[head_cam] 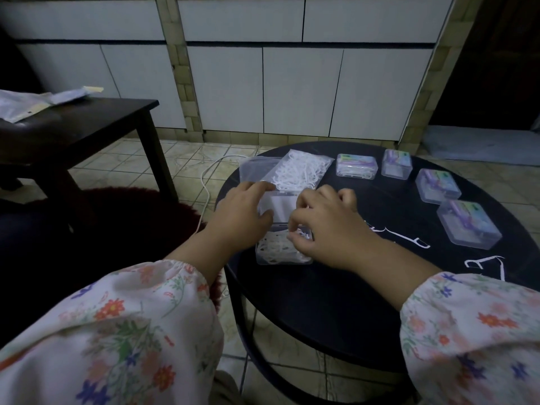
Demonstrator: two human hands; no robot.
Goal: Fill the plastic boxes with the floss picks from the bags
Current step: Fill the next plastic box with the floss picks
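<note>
An open clear plastic box [277,252] holding white floss picks sits near the left edge of the round black table [336,302]. Its raised lid [280,204] stands between my two hands. My left hand [242,211] grips the lid from the left, thumb on its front. My right hand [324,226] rests over the box's right side, fingertips curled on the picks and the lid edge. Behind them lies a clear bag of floss picks [298,171] beside an emptier clear bag [254,169]. Two loose floss picks [403,236] [485,263] lie to the right.
Several closed clear boxes with purple labels [356,166] [396,163] [437,185] [469,222] line the table's far right rim. A dark wooden side table [87,124] with papers stands at left. A white cable [207,185] runs over the tiled floor.
</note>
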